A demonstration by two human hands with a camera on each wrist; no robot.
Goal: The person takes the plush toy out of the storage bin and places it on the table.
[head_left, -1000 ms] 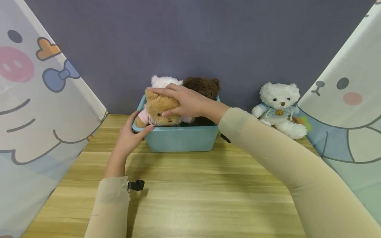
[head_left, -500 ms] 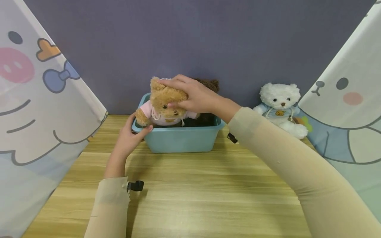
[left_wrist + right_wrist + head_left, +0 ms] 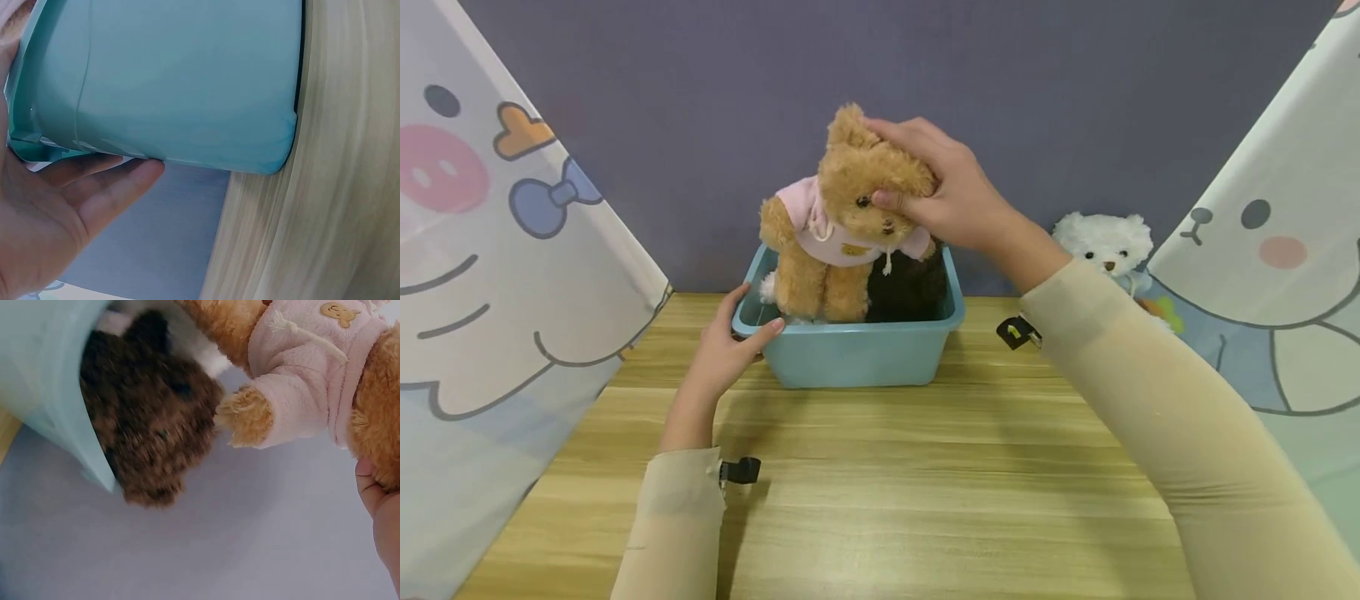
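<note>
A tan teddy bear in a pink hoodie hangs upright over a light blue plastic bin, its feet inside the opening. My right hand grips it by the head, thumb on the face and fingers behind the ear. At the bin's left front corner, my left hand holds the rim, thumb on top. The left wrist view shows its fingers against the outer wall. Inside the bin sits a dark brown teddy bear. White fur shows beside the tan bear's leg; the rest is hidden.
A white teddy bear in a blue top sits at the right, partly behind my right sleeve. The bin stands on a wood-grain table near a dark grey back panel. Cartoon-printed cloths border both sides.
My right hand has lifted the tan teddy bear up and slightly right, from low in the bin until its legs show. The left hand has stayed on the rim.
</note>
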